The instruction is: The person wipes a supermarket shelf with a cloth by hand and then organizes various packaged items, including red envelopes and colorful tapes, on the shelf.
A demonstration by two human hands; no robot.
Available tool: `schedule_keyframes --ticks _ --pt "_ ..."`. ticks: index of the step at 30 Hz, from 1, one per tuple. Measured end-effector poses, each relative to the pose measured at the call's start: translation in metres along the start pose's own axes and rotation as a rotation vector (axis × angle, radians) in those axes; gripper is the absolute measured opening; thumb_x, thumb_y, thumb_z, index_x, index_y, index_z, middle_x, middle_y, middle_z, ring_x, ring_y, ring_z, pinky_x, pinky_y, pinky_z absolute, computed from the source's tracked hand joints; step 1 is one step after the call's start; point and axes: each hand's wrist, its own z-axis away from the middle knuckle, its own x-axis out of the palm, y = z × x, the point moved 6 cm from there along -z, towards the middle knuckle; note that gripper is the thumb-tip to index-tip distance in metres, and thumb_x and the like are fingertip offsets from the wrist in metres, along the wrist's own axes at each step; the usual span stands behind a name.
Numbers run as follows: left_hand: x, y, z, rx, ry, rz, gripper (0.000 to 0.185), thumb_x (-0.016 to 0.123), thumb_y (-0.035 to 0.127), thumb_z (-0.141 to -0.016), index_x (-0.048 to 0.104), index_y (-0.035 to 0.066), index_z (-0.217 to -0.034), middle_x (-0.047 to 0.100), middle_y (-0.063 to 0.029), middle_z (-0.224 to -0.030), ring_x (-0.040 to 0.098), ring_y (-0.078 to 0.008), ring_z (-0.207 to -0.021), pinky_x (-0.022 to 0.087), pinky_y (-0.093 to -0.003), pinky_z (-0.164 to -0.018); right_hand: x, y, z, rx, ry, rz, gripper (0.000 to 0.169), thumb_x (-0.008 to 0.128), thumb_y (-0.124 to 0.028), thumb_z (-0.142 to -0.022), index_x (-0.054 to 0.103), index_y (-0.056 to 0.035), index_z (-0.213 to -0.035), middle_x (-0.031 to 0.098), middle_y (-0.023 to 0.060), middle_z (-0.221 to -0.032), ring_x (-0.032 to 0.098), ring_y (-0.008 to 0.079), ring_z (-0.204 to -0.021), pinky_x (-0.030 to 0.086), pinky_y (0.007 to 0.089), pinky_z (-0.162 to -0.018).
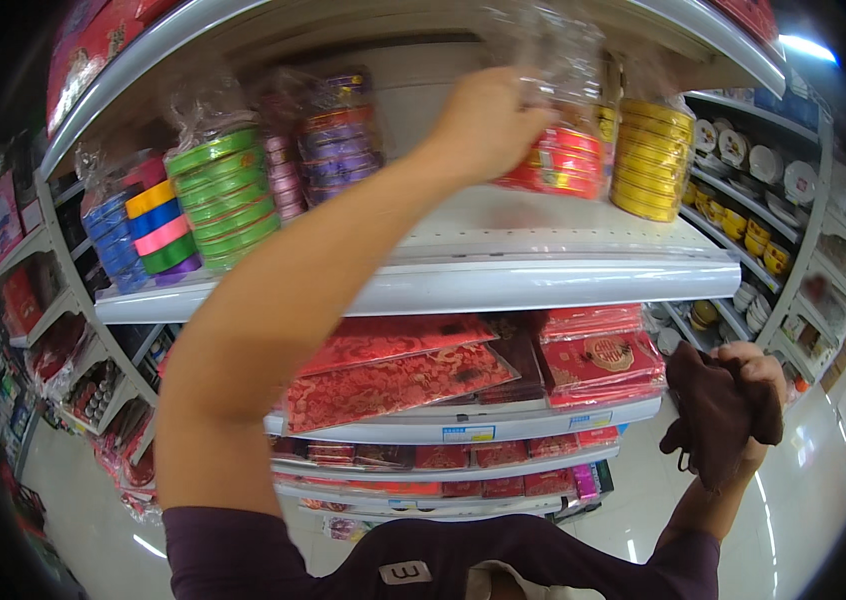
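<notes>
My left hand [494, 124] grips the clear plastic bag around a stack of red ribbon rolls [561, 165], held over the right half of the white shelf [423, 289]. The hand and rolls are somewhat blurred. Bagged yellow ribbon rolls [652, 161] stand just right of the red ones. My right hand [757, 375] holds a dark brown cloth [719, 412] out at the right, beside the lower shelves. Bagged green ribbon rolls [224, 199] and purple ribbon rolls [340, 150] stand at the shelf's left, partly behind my left arm.
Below are shelves with red patterned packets [393, 382] and a stack of red envelopes [603, 364]. Blue ribbon rolls [111, 240] and a multicoloured ribbon stack [160, 229] stand at the far left. White plates [764, 163] and yellow bowls [734, 225] fill racks at right.
</notes>
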Motion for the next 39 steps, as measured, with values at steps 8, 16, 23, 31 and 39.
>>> schedule_keyframes --ticks 8,16,23,31,39 --pt "0.060 0.006 0.006 -0.135 -0.470 0.020 0.057 0.062 0.030 -0.074 0.044 -0.006 -0.116 0.050 -0.0236 -0.115 0.047 -0.0321 -0.109 0.038 -0.0352 -0.091 -0.028 0.012 0.010 0.038 -0.026 0.076 0.029 0.053 -0.028 -0.084 0.045 -0.0020 -0.096 0.047 0.0228 -0.106 0.053 0.0297 -0.094 0.044 0.0375 -0.084" --pt "-0.108 -0.094 0.044 -0.344 -0.106 -0.783 0.053 0.063 0.032 -0.073 0.050 0.002 -0.114 0.060 -0.0221 -0.095 0.057 -0.0373 -0.091 0.044 -0.0425 -0.081 -0.040 0.024 0.016 0.127 0.157 -0.036 0.020 0.053 -0.022 -0.082 0.047 -0.0070 -0.094 0.049 0.0148 -0.097 0.052 0.0227 -0.086 0.045 0.0306 -0.077" --pt "-0.100 -0.139 0.040 -0.344 -0.127 -0.735 0.036 0.065 0.026 -0.073 0.054 0.002 -0.097 0.059 -0.0178 -0.085 0.057 -0.0303 -0.082 0.044 -0.0359 -0.073 -0.050 0.055 0.012 0.184 -0.074 -0.204 0.045 0.069 -0.033 -0.072 0.048 -0.0023 -0.099 0.049 0.0231 -0.104 0.055 0.0296 -0.092 0.046 0.0362 -0.080" --pt "-0.103 -0.098 0.020 -0.339 -0.059 -0.536 0.034 0.066 0.028 -0.070 0.057 0.001 -0.088 0.060 -0.0196 -0.081 0.057 -0.0319 -0.078 0.043 -0.0370 -0.070 -0.072 0.048 0.037 0.302 0.190 -0.108 0.039 0.063 -0.032 -0.075 0.047 -0.0032 -0.096 0.050 0.0215 -0.100 0.055 0.0274 -0.086 0.047 0.0340 -0.075" --pt "-0.017 -0.054 -0.022 -0.216 -0.166 -0.362 0.035 0.066 0.029 -0.070 0.058 0.001 -0.089 0.060 -0.0159 -0.078 0.056 -0.0264 -0.074 0.043 -0.0337 -0.066 -0.074 0.042 0.045 0.281 0.219 -0.018 0.035 0.062 -0.025 -0.075 0.043 -0.0056 -0.098 0.050 0.0184 -0.098 0.054 0.0261 -0.082 0.047 0.0325 -0.069"
